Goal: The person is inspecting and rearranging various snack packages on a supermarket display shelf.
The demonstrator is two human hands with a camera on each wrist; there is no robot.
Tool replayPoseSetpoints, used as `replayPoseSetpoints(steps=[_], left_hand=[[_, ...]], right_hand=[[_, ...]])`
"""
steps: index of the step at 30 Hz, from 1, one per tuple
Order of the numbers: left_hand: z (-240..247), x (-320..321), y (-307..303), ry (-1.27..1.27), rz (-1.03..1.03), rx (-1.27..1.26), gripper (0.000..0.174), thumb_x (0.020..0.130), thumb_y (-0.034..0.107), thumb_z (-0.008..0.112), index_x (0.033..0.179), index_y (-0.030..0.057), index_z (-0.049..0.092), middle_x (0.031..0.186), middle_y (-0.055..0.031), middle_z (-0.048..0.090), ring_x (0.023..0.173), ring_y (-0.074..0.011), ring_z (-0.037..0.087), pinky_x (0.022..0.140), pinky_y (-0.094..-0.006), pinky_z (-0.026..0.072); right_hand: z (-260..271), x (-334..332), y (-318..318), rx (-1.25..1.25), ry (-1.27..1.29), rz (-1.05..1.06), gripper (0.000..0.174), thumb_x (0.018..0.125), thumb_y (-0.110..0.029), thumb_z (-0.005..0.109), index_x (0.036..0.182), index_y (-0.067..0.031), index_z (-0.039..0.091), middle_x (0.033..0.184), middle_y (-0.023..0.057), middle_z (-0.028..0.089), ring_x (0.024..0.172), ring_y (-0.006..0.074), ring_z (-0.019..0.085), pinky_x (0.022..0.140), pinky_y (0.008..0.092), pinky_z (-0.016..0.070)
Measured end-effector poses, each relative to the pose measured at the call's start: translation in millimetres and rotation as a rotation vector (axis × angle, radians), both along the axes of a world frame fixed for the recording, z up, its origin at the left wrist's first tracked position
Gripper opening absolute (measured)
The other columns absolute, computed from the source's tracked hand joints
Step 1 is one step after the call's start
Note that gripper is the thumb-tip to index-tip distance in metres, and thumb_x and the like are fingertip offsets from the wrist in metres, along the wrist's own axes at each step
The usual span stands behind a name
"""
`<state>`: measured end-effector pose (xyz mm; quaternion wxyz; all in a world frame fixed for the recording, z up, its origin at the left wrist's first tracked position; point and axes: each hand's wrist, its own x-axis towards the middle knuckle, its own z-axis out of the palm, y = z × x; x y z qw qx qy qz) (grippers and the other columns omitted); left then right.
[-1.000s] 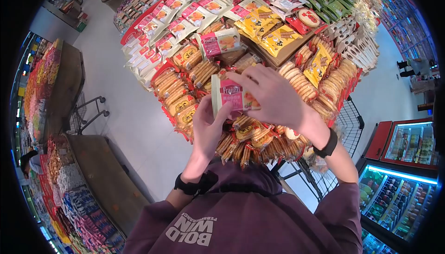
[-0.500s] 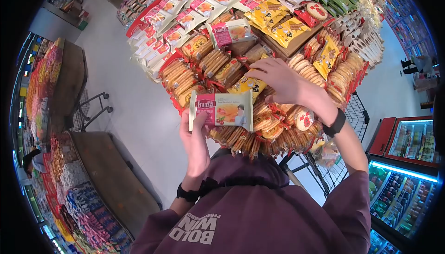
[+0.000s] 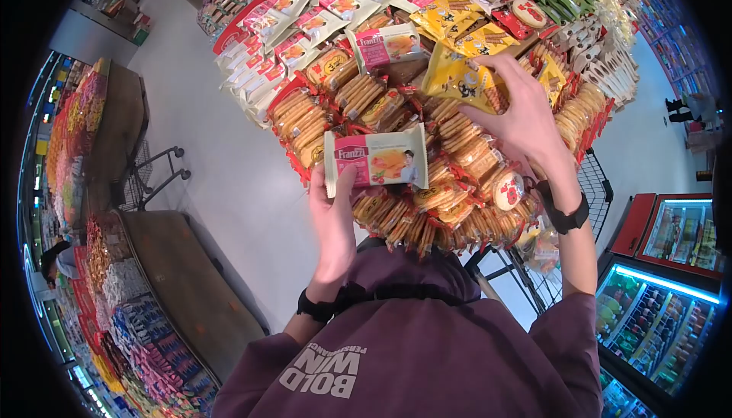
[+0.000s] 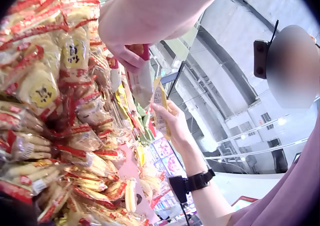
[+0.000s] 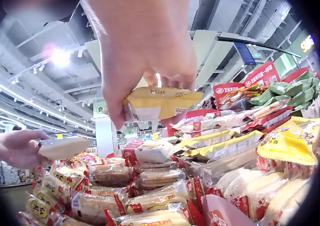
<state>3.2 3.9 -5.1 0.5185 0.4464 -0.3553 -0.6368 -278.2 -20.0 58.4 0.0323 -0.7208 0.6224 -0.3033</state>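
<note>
On the left I see the left hand [image 3: 333, 220] still pinching the pink biscuit pack [image 3: 377, 157] by its lower edge, just before the snack pile [image 3: 301, 117]. On the right, the right hand [image 3: 526, 124] has now lifted the yellow bag [image 3: 461, 79] off the pile, fingers curled around it, so both hands are loaded.

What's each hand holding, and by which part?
Left hand pinches the Franzzi biscuit pack at its lower-left corner; right hand grips the yellow snack packet by one end.
</note>
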Motion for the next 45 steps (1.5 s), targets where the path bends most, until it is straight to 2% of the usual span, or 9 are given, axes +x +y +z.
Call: replayPoseSetpoints(steps=[11, 15, 20, 25, 26, 28, 30, 33, 45], left_hand=[[-2.6, -53.2, -24.9, 0.128, -0.44, -0.007, 0.051, 0.102, 0.01, 0.055, 0.144, -0.0077, 0.032, 0.14, -0.0169, 0.052, 0.131, -0.024, 0.051, 0.11, -0.0322, 0.0414], [-1.1, -44.2, -0.9, -0.09, -0.271, -0.109, 0.057, 0.101, 0.011, 0.055, 0.149, -0.0031, 0.027, 0.142, -0.0194, 0.049, 0.135, -0.0256, 0.047, 0.111, -0.0358, 0.0401], [13.8, -32.7, 6.2, -0.31, -0.326, -0.288, 0.032, 0.1, 0.011, 0.059, 0.128, -0.0019, 0.049, 0.111, -0.0119, 0.06, 0.097, -0.0139, 0.061, 0.078, -0.0275, 0.0523], [5.9, -36.7, -2.9, -0.108, -0.309, -0.2, 0.018, 0.099, 0.012, 0.061, 0.11, 0.0008, 0.051, 0.098, -0.0051, 0.06, 0.083, -0.0087, 0.062, 0.069, -0.0231, 0.0517], [8.3, -34.4, -5.7, -0.079, -0.296, -0.16, 0.017, 0.099, 0.012, 0.061, 0.109, 0.0011, 0.052, 0.097, -0.0042, 0.06, 0.083, -0.008, 0.061, 0.068, -0.0225, 0.0514], [6.9, -27.1, -12.0, -0.117, -0.274, -0.11, 0.016, 0.099, 0.012, 0.061, 0.108, 0.0019, 0.054, 0.095, -0.0018, 0.061, 0.081, -0.0061, 0.06, 0.065, -0.0219, 0.0502], [12.2, -20.7, -13.9, -0.145, -0.317, -0.089, 0.016, 0.099, 0.014, 0.061, 0.109, 0.0029, 0.056, 0.099, 0.0, 0.061, 0.085, -0.0056, 0.058, 0.069, -0.0216, 0.0492], [19.2, -19.5, -13.3, -0.158, -0.352, -0.124, 0.023, 0.097, 0.011, 0.063, 0.116, 0.0013, 0.057, 0.103, -0.0021, 0.064, 0.089, -0.0074, 0.06, 0.074, -0.0228, 0.0502], [17.6, -20.6, -2.7, -0.055, -0.373, -0.13, 0.043, 0.088, 0.0, 0.071, 0.127, -0.005, 0.054, 0.109, -0.0096, 0.069, 0.096, -0.0125, 0.066, 0.085, -0.0271, 0.0535]], right_hand=[[-5.9, 28.5, 28.1, 0.047, -0.224, -0.165, 0.066, 0.078, -0.037, 0.081, 0.125, -0.0007, 0.051, 0.105, 0.0227, 0.067, 0.098, 0.0405, 0.065, 0.086, 0.0454, 0.0508], [-19.9, 40.4, 34.2, 0.173, -0.302, -0.204, 0.076, 0.078, -0.043, 0.081, 0.131, -0.0005, 0.048, 0.11, 0.0252, 0.064, 0.103, 0.0413, 0.062, 0.09, 0.0457, 0.0495], [-38.4, 69.1, 43.3, 0.141, -0.272, -0.094, 0.081, 0.08, -0.04, 0.08, 0.135, 0.0049, 0.04, 0.121, 0.0282, 0.058, 0.116, 0.0432, 0.053, 0.098, 0.0469, 0.0451], [-38.7, 94.4, 62.2, 0.205, -0.403, -0.007, 0.089, 0.085, -0.029, 0.075, 0.148, 0.0085, 0.023, 0.13, 0.0284, 0.051, 0.128, 0.0447, 0.043, 0.107, 0.0466, 0.0383], [-37.2, 94.8, 65.7, 0.169, -0.383, 0.028, 0.085, 0.09, -0.023, 0.07, 0.151, 0.0085, 0.019, 0.128, 0.0263, 0.054, 0.126, 0.0384, 0.05, 0.106, 0.0431, 0.0412], [-36.5, 92.4, 69.7, 0.316, -0.794, 0.1, 0.077, 0.094, -0.02, 0.066, 0.151, 0.0082, 0.022, 0.128, 0.0247, 0.057, 0.122, 0.0319, 0.055, 0.103, 0.0402, 0.0437], [-37.1, 92.1, 72.3, 0.341, -1.085, 0.143, 0.062, 0.098, -0.014, 0.062, 0.148, 0.0069, 0.031, 0.129, 0.0207, 0.06, 0.115, 0.0204, 0.059, 0.098, 0.0349, 0.0483], [-40.0, 93.3, 75.0, 0.357, -1.29, 0.052, 0.06, 0.096, -0.011, 0.064, 0.146, 0.0055, 0.035, 0.129, 0.0189, 0.06, 0.118, 0.0193, 0.059, 0.099, 0.0342, 0.0481], [-39.7, 90.3, 84.7, 0.291, -1.361, -0.013, 0.05, 0.095, -0.008, 0.066, 0.137, 0.0077, 0.044, 0.11, 0.0118, 0.065, 0.104, 0.0138, 0.061, 0.093, 0.0297, 0.0482]])
